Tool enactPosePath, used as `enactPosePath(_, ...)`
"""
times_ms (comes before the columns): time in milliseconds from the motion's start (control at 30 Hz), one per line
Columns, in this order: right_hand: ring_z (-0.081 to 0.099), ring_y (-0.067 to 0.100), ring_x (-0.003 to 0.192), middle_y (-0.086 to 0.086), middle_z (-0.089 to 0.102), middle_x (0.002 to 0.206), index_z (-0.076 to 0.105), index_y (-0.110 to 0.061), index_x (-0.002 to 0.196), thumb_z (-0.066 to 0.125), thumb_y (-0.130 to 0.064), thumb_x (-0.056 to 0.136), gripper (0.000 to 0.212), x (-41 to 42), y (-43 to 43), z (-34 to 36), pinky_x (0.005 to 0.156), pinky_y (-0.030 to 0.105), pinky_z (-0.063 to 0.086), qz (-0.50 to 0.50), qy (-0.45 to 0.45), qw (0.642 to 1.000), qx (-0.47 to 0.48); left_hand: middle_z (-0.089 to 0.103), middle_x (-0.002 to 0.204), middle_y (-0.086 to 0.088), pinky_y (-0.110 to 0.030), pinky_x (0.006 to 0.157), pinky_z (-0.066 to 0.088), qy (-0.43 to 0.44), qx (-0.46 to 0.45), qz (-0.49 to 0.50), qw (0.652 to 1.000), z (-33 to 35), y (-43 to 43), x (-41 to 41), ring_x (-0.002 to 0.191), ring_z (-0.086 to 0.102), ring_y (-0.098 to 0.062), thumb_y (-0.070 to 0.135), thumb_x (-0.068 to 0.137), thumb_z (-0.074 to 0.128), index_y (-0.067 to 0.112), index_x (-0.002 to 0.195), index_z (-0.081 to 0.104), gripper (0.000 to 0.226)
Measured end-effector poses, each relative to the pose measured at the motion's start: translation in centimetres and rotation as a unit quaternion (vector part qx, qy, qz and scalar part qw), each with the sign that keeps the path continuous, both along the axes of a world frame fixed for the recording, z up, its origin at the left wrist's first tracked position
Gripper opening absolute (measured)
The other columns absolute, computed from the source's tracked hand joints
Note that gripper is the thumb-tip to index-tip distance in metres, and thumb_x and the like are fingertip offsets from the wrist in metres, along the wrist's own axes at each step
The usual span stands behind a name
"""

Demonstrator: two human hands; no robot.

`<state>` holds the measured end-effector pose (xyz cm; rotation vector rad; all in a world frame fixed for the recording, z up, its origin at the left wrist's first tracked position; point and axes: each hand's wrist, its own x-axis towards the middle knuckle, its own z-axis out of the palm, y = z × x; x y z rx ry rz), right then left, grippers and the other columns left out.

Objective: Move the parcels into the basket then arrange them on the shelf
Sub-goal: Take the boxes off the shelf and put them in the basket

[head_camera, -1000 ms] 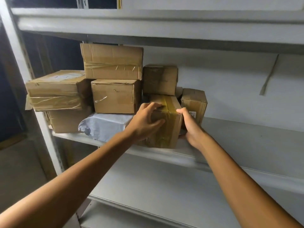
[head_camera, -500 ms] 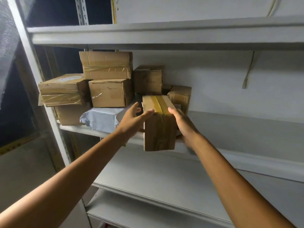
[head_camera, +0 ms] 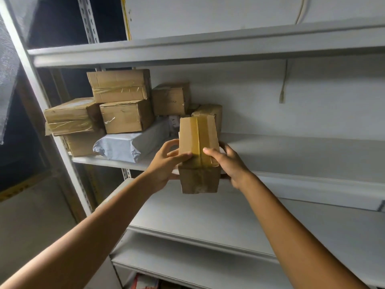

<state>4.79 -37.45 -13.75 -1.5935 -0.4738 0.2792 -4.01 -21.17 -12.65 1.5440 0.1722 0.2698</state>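
Note:
A brown cardboard parcel (head_camera: pixel 199 155) with a strip of yellowish tape along its top is held in front of the white shelf (head_camera: pixel 302 157), its near end hanging past the shelf's front edge. My left hand (head_camera: pixel 166 163) grips its left side with thumb on top. My right hand (head_camera: pixel 227 161) grips its right side. Behind and to the left, several taped cardboard parcels (head_camera: pixel 125 117) are stacked on the shelf, with a grey plastic-wrapped parcel (head_camera: pixel 133 144) lying below them. No basket is in view.
The shelf board to the right of the stack is bare. An upper shelf (head_camera: pixel 208 46) runs overhead and lower shelves (head_camera: pixel 198 222) sit below. A metal upright (head_camera: pixel 41 97) stands at the left. A cable (head_camera: pixel 283 84) hangs on the back wall.
The held parcel has come away from the stack toward me, from resting on the shelf to sticking out past its front edge. Both hands came back with it.

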Motion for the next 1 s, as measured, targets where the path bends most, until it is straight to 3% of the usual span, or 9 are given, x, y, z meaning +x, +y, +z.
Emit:
enactPosePath(67,0.057,0.025,0.114,0.003,0.055,0.131,0.037,-0.028,0.144,0.07,-0.046,0.083,0.071,-0.3,-1.2,0.0,0.089,0.042,0.053,-0.004,0.001,1.0,-0.013,0.055,0.127,0.006,-0.049,0.086,0.053,-0.007,0.007,-0.014,1.0,-0.3,-1.4,-0.4,0.114,0.056,-0.023,0.022,0.083,0.069,0.035,0.139,0.037,0.066)
enactPosePath(133,0.055,0.027,0.119,0.001,0.053,0.133,0.034,-0.028,0.145,0.072,-0.049,0.08,0.078,-0.9,-2.8,-0.4,0.096,0.047,0.051,-0.011,0.004,1.0,-0.024,0.054,0.121,0.014,-0.039,0.079,0.055,-0.018,0.039,-0.034,0.998,-0.4,-2.8,-0.6,0.109,0.058,-0.016,0.02,0.083,0.069,0.039,0.137,0.038,0.065)
enactPosePath(300,0.06,0.022,0.112,-0.001,0.059,0.128,0.04,-0.031,0.139,0.075,-0.05,0.075,0.076,-2.9,-8.7,-2.6,0.095,0.045,0.053,-0.066,0.024,0.997,0.012,0.055,0.117,0.015,-0.026,0.064,0.059,-0.036,0.073,-0.094,0.992,-0.8,-7.3,-0.3,0.098,0.062,-0.009,0.01,0.082,0.07,0.036,0.128,0.049,0.057)
enactPosePath(433,0.063,0.02,0.109,-0.002,0.063,0.124,0.042,-0.035,0.137,0.077,-0.042,0.078,0.069,-4.7,-14.6,-3.4,0.095,0.046,0.054,-0.13,0.027,0.99,0.042,0.057,0.123,0.005,-0.034,0.069,0.06,-0.058,0.081,-0.16,0.982,-1.5,-12.3,0.5,0.104,0.063,-0.017,0.017,0.079,0.074,0.029,0.129,0.052,0.056)
enactPosePath(533,0.069,0.016,0.099,-0.001,0.069,0.114,0.044,-0.033,0.138,0.08,-0.033,0.077,0.07,-6.5,-19.6,-4.3,0.087,0.04,0.058,-0.188,0.029,0.979,0.069,0.059,0.125,0.002,-0.043,0.071,0.06,-0.065,0.076,-0.207,0.973,-2.3,-16.6,1.0,0.106,0.064,-0.02,0.024,0.074,0.078,0.029,0.127,0.056,0.058)
enactPosePath(667,0.071,0.012,0.093,0.0,0.068,0.115,0.047,-0.033,0.137,0.08,-0.025,0.076,0.07,-10.1,-25.6,-5.6,0.074,0.031,0.059,-0.266,0.018,0.958,0.108,0.058,0.127,0.002,-0.047,0.075,0.058,-0.069,0.062,-0.308,0.947,-3.3,-23.1,1.1,0.104,0.066,-0.021,0.005,0.078,0.075,0.034,0.127,0.058,0.06)
enactPosePath(733,0.071,0.007,0.09,-0.003,0.067,0.115,0.047,-0.033,0.136,0.078,-0.021,0.08,0.065,-12.3,-28.7,-6.8,0.068,0.024,0.057,-0.312,0.014,0.942,0.124,0.058,0.127,0.0,-0.047,0.076,0.058,-0.058,0.066,-0.366,0.926,-4.1,-26.7,1.0,0.108,0.064,-0.024,0.007,0.077,0.076,0.033,0.129,0.057,0.062)
enactPosePath(867,0.071,0.009,0.09,-0.001,0.067,0.112,0.049,-0.031,0.134,0.077,-0.017,0.08,0.062,-16.3,-33.1,-9.1,0.069,0.025,0.058,-0.402,0.03,0.904,0.141,0.052,0.131,-0.001,-0.042,0.076,0.059,-0.024,0.084,-0.424,0.901,-6.4,-32.7,0.9,0.113,0.059,-0.02,0.011,0.076,0.077,0.037,0.136,0.049,0.071)
enactPosePath(1000,0.071,0.004,0.083,-0.001,0.069,0.106,0.051,-0.025,0.13,0.076,-0.011,0.081,0.056,-20.7,-37.3,-11.8,0.064,0.019,0.055,-0.505,0.038,0.851,0.139,0.052,0.132,0.002,-0.039,0.081,0.057,0.001,0.093,-0.526,0.846,-9.2,-39.0,-0.3,0.121,0.052,-0.02,0.017,0.078,0.075,0.045,0.131,0.044,0.068)
